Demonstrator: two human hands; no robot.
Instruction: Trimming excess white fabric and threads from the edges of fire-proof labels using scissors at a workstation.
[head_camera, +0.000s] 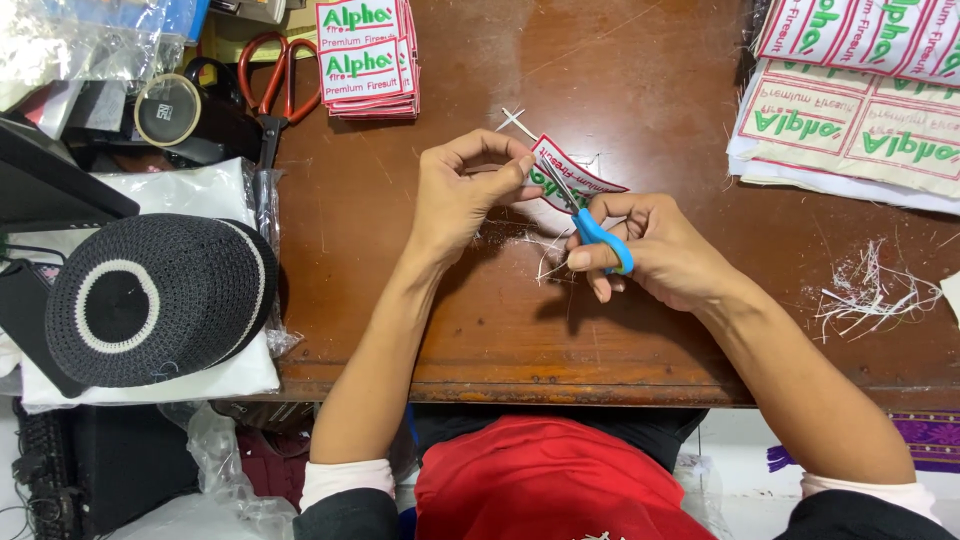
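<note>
My left hand pinches a small white embroidered patch with a red border and green lettering, held just above the brown wooden table. In my right hand are small blue-handled scissors, their blades pointing up-left at the patch's edge between my two hands. Loose white threads lie on the table under my hands.
A stack of finished patches lies at the back centre, with red-handled scissors to its left. Uncut patch sheets fill the back right. A pile of thread scraps lies at right. A black-and-white knitted cap rests on white cloth at left.
</note>
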